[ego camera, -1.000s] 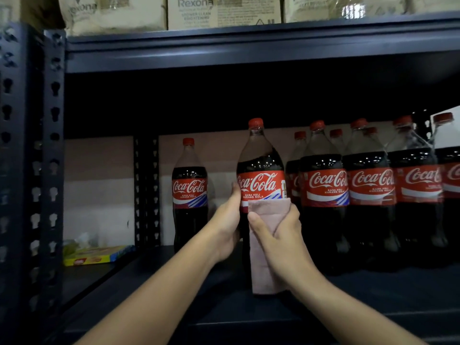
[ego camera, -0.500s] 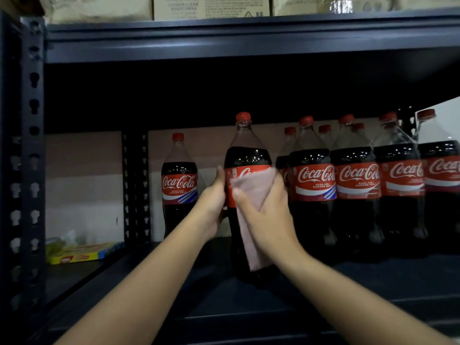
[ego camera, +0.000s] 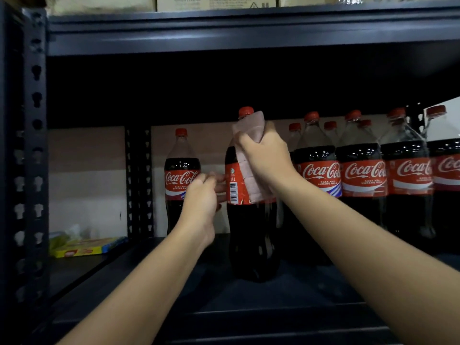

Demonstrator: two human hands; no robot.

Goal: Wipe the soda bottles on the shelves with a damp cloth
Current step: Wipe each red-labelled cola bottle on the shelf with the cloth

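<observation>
Dark painted metal shelf (ego camera: 249,317) with a dull sheen; clear glossy plastic bottle (ego camera: 251,232) near the middle, red glossy paper-like label (ego camera: 235,185), smooth red plastic cap (ego camera: 246,111); soft matt pinkish cloth (ego camera: 250,135) draped over its shoulder; far right, more shiny plastic bottles (ego camera: 363,175); brown matt cardboard boxes (ego camera: 214,1) above

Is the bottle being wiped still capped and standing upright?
Yes. The bottle stands upright on the shelf, its red cap on. The right hand holds the cloth against its neck.
</observation>
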